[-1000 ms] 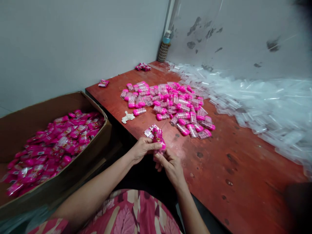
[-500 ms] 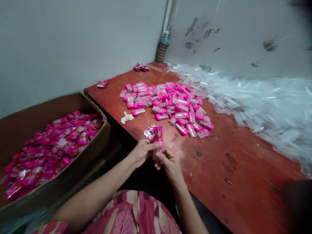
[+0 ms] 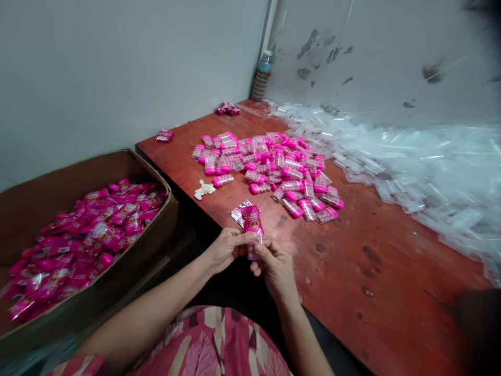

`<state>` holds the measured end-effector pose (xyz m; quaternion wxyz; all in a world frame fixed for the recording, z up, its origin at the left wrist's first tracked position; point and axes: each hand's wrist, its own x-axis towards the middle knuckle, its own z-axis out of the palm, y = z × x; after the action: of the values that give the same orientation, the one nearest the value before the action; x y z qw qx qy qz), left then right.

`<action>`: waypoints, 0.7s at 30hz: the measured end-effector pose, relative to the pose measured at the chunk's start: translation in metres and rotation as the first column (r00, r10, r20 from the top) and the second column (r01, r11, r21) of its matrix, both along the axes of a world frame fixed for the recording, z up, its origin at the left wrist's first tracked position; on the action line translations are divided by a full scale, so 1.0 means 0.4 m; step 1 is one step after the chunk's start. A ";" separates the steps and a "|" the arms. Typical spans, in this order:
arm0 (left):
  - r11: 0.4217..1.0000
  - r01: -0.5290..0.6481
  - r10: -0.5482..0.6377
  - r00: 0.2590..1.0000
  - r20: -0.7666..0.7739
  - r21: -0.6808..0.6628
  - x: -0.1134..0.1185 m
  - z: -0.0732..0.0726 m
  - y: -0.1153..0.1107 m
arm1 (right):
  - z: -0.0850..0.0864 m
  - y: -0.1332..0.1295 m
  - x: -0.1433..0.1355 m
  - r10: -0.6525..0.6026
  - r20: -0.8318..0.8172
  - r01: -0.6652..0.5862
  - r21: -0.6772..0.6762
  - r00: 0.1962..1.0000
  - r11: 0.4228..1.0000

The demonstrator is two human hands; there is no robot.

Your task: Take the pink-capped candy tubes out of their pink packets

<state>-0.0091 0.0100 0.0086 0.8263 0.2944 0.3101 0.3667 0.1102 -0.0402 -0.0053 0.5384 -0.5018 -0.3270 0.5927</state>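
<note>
Just off the table's near edge, my left hand (image 3: 229, 249) pinches a pink printed wrapper (image 3: 253, 223) between thumb and fingers. My right hand (image 3: 278, 267) grips the lower end of a clear candy bottle (image 3: 253, 251) filled with pale pink balls. The bottle's upper part is inside the wrapper, and fingers hide some of it. Beside the wrapper shows a silver-and-pink flat packet (image 3: 238, 213); I cannot tell whether it is held or lies on the table. Past my hands lies a heap of similar candy bottles (image 3: 270, 169) with bright pink caps.
A cardboard box (image 3: 166, 201) at the left holds many pink wrapped packs (image 3: 97, 230). Clear empty plastic containers (image 3: 415, 172) are piled along the right wall. On the red table (image 3: 344, 282) are a white lump (image 3: 204, 190), small pink packets (image 3: 165, 136) and a bottle in a woven holder (image 3: 260, 83).
The wrapper, flatter and more upright before, now bulges around the bottle and leans slightly. My hands have barely shifted, and both keep their grip.
</note>
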 end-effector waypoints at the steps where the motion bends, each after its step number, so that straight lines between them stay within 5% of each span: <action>1: 1.000 -0.016 0.016 1.000 -0.009 -0.010 -0.006 0.000 0.004 | 0.001 -0.004 -0.002 0.015 0.001 -0.015 0.008 1.000 1.000; 4: 0.993 -0.107 0.105 0.993 -0.049 -0.041 -0.014 -0.003 0.010 | 0.003 -0.013 -0.005 0.053 -0.011 -0.053 0.039 0.999 0.998; 9: 0.997 0.018 -0.018 1.000 0.002 -0.080 -0.001 -0.008 -0.018 | -0.004 0.007 -0.009 -0.045 -0.061 0.048 0.040 0.997 0.998; 12: 0.999 0.008 -0.006 0.999 0.032 -0.052 -0.026 0.008 -0.033 | 0.001 0.029 -0.013 0.005 -0.041 -0.003 0.048 0.999 0.999; 15: 0.944 -0.329 0.327 0.944 0.049 0.030 -0.098 0.039 -0.023 | 0.014 0.041 -0.006 0.060 0.002 -0.060 0.053 0.998 0.997; 18: 0.702 -0.691 0.688 0.721 0.086 0.172 -0.170 0.057 0.009 | 0.020 0.047 0.020 -0.005 0.043 0.003 0.052 0.999 0.999; 19: 0.662 -0.712 0.722 0.690 0.054 0.236 -0.180 0.055 0.021 | 0.020 0.049 0.029 -0.034 0.060 0.031 0.049 0.998 0.998; 21: 0.677 -0.614 0.705 0.700 -0.118 0.406 -0.169 0.038 0.042 | 0.015 0.053 0.044 -0.076 0.098 0.073 0.036 0.992 0.997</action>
<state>-0.0769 0.0270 0.0239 0.5238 0.3435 0.4357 0.6464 0.1280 -0.0188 0.0008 0.5513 -0.5337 -0.3439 0.5413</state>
